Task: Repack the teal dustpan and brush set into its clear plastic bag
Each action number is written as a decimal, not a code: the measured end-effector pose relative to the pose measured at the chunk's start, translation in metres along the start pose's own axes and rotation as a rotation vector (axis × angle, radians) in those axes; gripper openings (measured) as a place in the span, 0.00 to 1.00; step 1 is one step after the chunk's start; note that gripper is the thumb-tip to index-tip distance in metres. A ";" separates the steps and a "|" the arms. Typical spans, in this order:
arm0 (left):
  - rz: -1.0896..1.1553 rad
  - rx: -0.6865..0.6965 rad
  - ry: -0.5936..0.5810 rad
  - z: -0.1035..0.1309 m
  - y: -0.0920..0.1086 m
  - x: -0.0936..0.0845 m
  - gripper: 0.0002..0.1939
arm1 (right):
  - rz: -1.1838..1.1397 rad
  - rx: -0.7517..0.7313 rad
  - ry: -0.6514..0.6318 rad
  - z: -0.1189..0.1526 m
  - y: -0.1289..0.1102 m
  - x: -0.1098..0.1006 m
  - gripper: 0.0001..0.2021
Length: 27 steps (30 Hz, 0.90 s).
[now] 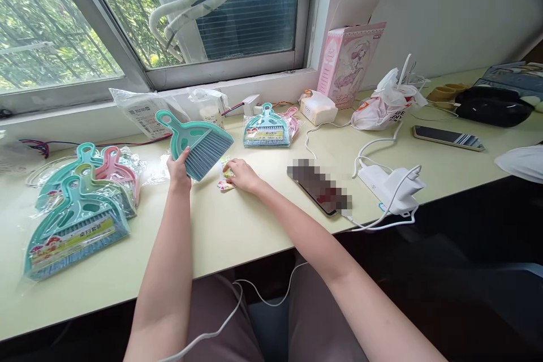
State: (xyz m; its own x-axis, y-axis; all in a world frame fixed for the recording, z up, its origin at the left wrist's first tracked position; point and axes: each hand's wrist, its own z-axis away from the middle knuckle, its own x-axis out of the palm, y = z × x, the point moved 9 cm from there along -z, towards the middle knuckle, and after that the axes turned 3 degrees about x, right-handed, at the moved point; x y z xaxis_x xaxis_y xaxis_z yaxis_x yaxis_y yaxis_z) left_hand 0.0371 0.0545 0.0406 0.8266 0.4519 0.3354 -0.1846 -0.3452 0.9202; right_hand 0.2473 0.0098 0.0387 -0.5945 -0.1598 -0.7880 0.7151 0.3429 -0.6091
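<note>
My left hand (pixel 180 171) is closed on the lower left edge of a teal dustpan (pixel 169 121) with its grey-blue bristled brush (pixel 208 150) set in it, held tilted above the table. To the right, my right hand (pixel 241 174) is closed on a small colourful printed card (pixel 224 184) at the table surface; the fingers partly hide it. Several dustpan-and-brush sets in clear wrap lie at the left, among them a teal set (pixel 76 232) in front and a pink one (pixel 113 167) behind. Another wrapped teal set (pixel 266 127) rests near the windowsill beside a pink one.
A phone (pixel 318 185) on a cable lies right of my hands, near a white power strip (pixel 388 188). Farther back are a tissue box (pixel 318 107), a pink box (pixel 351 65) and a white plastic bag (pixel 384 104). A second phone (pixel 447 138) lies at the right.
</note>
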 end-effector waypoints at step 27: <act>-0.070 -0.009 -0.031 0.001 -0.001 0.002 0.18 | -0.045 0.241 -0.033 0.000 0.026 -0.008 0.34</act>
State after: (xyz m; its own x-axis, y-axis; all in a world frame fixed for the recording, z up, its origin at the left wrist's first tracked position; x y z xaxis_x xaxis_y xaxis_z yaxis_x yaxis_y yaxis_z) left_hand 0.0397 0.0546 0.0396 0.8537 0.4489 0.2640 -0.1307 -0.3060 0.9430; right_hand 0.2702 0.0198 0.0290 -0.6182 -0.2009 -0.7599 0.7578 0.1043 -0.6441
